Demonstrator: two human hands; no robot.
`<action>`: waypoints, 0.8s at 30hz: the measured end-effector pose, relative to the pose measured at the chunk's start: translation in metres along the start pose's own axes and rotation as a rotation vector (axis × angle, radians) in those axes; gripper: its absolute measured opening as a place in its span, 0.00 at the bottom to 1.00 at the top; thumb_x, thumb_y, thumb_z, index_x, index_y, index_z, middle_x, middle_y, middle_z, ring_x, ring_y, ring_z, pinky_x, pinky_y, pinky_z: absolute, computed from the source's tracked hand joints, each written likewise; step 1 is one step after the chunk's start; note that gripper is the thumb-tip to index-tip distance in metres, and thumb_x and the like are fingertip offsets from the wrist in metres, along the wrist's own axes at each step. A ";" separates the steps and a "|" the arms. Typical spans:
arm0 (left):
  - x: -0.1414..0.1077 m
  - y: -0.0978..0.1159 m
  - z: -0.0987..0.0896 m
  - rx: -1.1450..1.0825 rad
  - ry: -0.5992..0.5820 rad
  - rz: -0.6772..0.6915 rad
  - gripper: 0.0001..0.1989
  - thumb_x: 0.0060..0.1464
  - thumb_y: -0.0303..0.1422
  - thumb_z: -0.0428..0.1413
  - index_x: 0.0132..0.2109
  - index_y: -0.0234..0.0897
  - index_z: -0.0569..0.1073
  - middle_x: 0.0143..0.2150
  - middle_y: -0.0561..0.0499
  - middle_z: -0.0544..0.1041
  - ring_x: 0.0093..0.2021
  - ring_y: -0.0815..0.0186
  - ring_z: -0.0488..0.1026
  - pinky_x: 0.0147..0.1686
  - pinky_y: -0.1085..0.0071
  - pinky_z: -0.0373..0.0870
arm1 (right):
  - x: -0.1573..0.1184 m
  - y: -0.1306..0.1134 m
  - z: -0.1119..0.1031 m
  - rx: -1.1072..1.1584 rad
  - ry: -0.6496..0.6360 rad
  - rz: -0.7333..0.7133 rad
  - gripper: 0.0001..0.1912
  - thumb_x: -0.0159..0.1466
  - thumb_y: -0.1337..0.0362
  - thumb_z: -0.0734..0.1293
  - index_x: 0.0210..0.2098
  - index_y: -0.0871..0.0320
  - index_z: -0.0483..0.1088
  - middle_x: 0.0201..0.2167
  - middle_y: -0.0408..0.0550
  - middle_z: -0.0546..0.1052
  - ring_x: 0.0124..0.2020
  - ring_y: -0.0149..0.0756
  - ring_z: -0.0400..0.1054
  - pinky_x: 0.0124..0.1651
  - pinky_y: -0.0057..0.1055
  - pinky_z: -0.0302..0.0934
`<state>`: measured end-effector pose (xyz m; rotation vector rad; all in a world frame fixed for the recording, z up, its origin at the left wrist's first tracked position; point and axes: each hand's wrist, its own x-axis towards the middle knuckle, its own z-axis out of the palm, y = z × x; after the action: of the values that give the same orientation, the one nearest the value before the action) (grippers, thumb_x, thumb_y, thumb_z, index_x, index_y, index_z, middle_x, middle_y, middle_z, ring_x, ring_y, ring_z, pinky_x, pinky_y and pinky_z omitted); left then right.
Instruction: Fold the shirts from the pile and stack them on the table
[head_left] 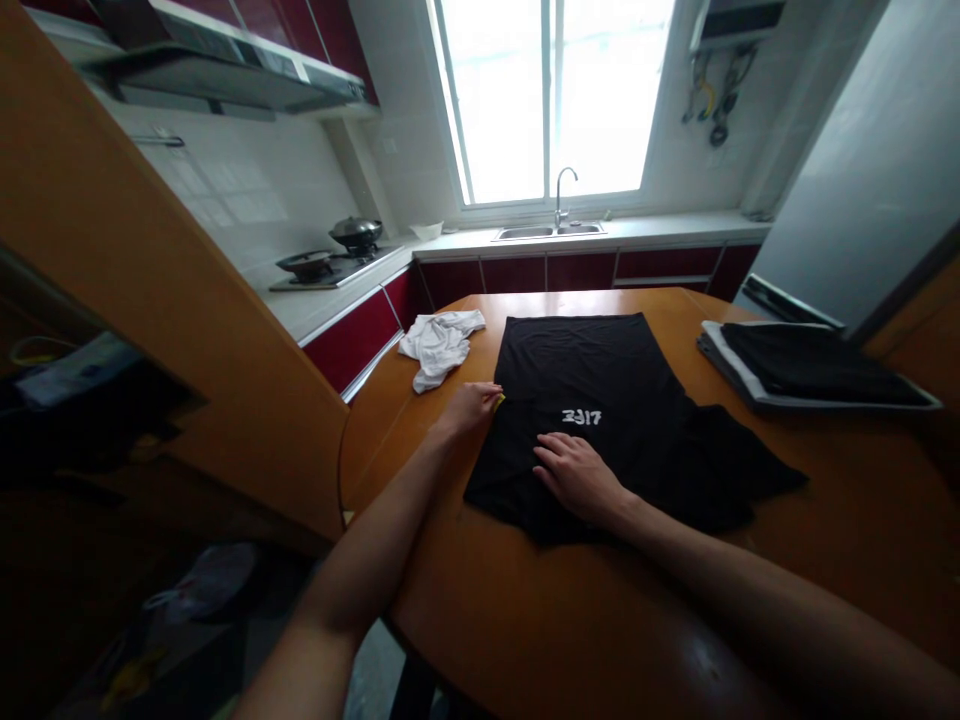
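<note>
A black T-shirt point(592, 360) with small white lettering lies spread on a round wooden table, one sleeve stretched out to the right. At its left edge my left hand point(474, 402) is closed, fingertips pinched on the fabric. A small yellow bit point(499, 401) shows by those fingertips; what it is I cannot make out. My right hand point(576, 474) rests palm down on the shirt just below the lettering, fingers extended.
A crumpled white cloth point(442, 345) lies on the table point(480, 620) at the left. Folded dark and white clothes point(814, 365) are stacked at the right. Beyond are a counter with a sink point(525, 233), a stove with pans point(356, 233), and a wooden partition point(187, 300) on the left.
</note>
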<state>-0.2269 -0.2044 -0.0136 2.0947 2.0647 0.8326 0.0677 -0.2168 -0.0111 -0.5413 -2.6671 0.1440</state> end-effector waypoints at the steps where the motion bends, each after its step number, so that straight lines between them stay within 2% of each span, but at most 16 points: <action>1: -0.002 0.002 0.000 0.008 -0.054 0.019 0.14 0.61 0.34 0.53 0.47 0.40 0.82 0.53 0.46 0.81 0.56 0.57 0.76 0.59 0.62 0.70 | 0.000 0.000 0.000 0.000 0.000 -0.001 0.14 0.71 0.61 0.62 0.51 0.59 0.75 0.57 0.56 0.74 0.59 0.46 0.66 0.58 0.43 0.61; 3: -0.004 0.006 -0.001 0.016 -0.115 0.045 0.14 0.61 0.33 0.53 0.48 0.40 0.81 0.58 0.47 0.77 0.60 0.57 0.73 0.62 0.61 0.67 | 0.000 0.000 0.000 0.001 0.001 -0.003 0.14 0.71 0.61 0.62 0.51 0.59 0.74 0.57 0.57 0.74 0.59 0.45 0.66 0.58 0.43 0.61; 7: -0.003 0.016 -0.006 -0.016 0.037 0.064 0.18 0.65 0.34 0.49 0.54 0.37 0.79 0.61 0.44 0.75 0.63 0.57 0.70 0.64 0.60 0.64 | 0.000 -0.001 0.000 -0.003 -0.002 -0.001 0.14 0.71 0.61 0.63 0.51 0.59 0.74 0.57 0.57 0.74 0.59 0.45 0.66 0.59 0.43 0.61; 9: -0.004 0.022 -0.005 -0.013 0.058 0.075 0.20 0.67 0.35 0.47 0.59 0.36 0.75 0.64 0.42 0.72 0.66 0.57 0.66 0.66 0.58 0.61 | 0.000 -0.001 0.001 -0.008 -0.005 -0.001 0.14 0.71 0.61 0.62 0.51 0.59 0.74 0.58 0.56 0.74 0.59 0.46 0.66 0.59 0.43 0.61; 14: -0.014 0.025 0.011 0.140 -0.259 -0.005 0.28 0.66 0.44 0.51 0.69 0.44 0.62 0.73 0.40 0.55 0.73 0.47 0.48 0.66 0.38 0.49 | 0.000 -0.001 0.000 -0.021 -0.009 -0.007 0.15 0.71 0.61 0.62 0.51 0.60 0.74 0.58 0.56 0.74 0.59 0.46 0.66 0.59 0.43 0.61; 16: -0.016 0.026 0.014 0.186 -0.272 -0.015 0.30 0.65 0.46 0.52 0.70 0.46 0.59 0.74 0.39 0.50 0.74 0.45 0.44 0.65 0.35 0.46 | 0.000 -0.001 0.000 -0.025 -0.009 -0.007 0.15 0.71 0.61 0.62 0.52 0.60 0.74 0.58 0.57 0.74 0.59 0.46 0.66 0.58 0.43 0.61; 20: -0.015 0.037 0.015 0.199 -0.119 0.073 0.28 0.69 0.43 0.47 0.71 0.44 0.57 0.75 0.41 0.48 0.75 0.50 0.41 0.67 0.40 0.45 | 0.000 0.000 0.001 -0.028 -0.003 -0.010 0.15 0.71 0.61 0.62 0.52 0.59 0.74 0.58 0.58 0.74 0.60 0.46 0.66 0.58 0.43 0.61; 22: -0.016 0.046 0.019 0.184 -0.138 0.126 0.26 0.70 0.42 0.44 0.71 0.43 0.57 0.75 0.41 0.50 0.75 0.53 0.43 0.68 0.43 0.46 | 0.000 0.000 0.001 -0.026 -0.004 -0.015 0.15 0.71 0.61 0.62 0.52 0.59 0.74 0.58 0.58 0.74 0.60 0.46 0.66 0.58 0.43 0.61; 24: -0.019 0.053 0.026 0.186 -0.209 0.142 0.27 0.70 0.42 0.45 0.71 0.42 0.58 0.74 0.40 0.52 0.74 0.52 0.44 0.68 0.43 0.46 | 0.000 0.001 0.001 -0.022 -0.007 -0.018 0.15 0.71 0.61 0.62 0.52 0.59 0.74 0.58 0.58 0.74 0.59 0.46 0.66 0.58 0.43 0.61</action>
<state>-0.1672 -0.2189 -0.0192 2.3323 1.9700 0.4260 0.0675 -0.2163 -0.0125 -0.5249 -2.6826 0.1119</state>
